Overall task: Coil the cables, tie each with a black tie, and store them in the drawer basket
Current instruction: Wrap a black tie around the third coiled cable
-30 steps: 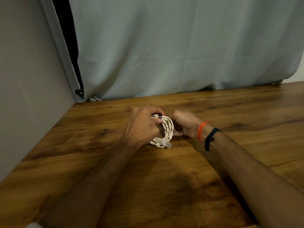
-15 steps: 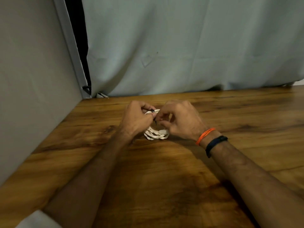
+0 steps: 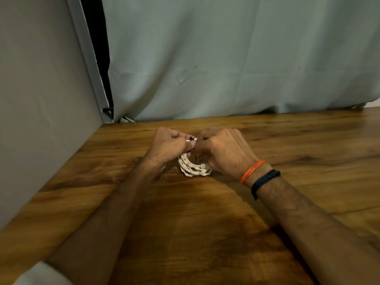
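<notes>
Coiled white braided cable (image 3: 194,168) stands on edge on the brown wood-grain table (image 3: 205,233), between the two hands and near the back edge. Left hand (image 3: 167,148) has its fingers curled round the upper left of the coil. Right hand (image 3: 223,150) is curled at the upper right, its thumb and forefinger pinching at the top of the bundle. A thin black tie (image 3: 191,138) shows at the top of the coil, between the fingertips; whether it is fully fastened cannot be told.

Assessment: the tying step is in hand. The next move likely calls for cinching the tie firmly while the left hand keeps the loops together, then carrying the bundle to the drawer basket, which is not in view.
</notes>
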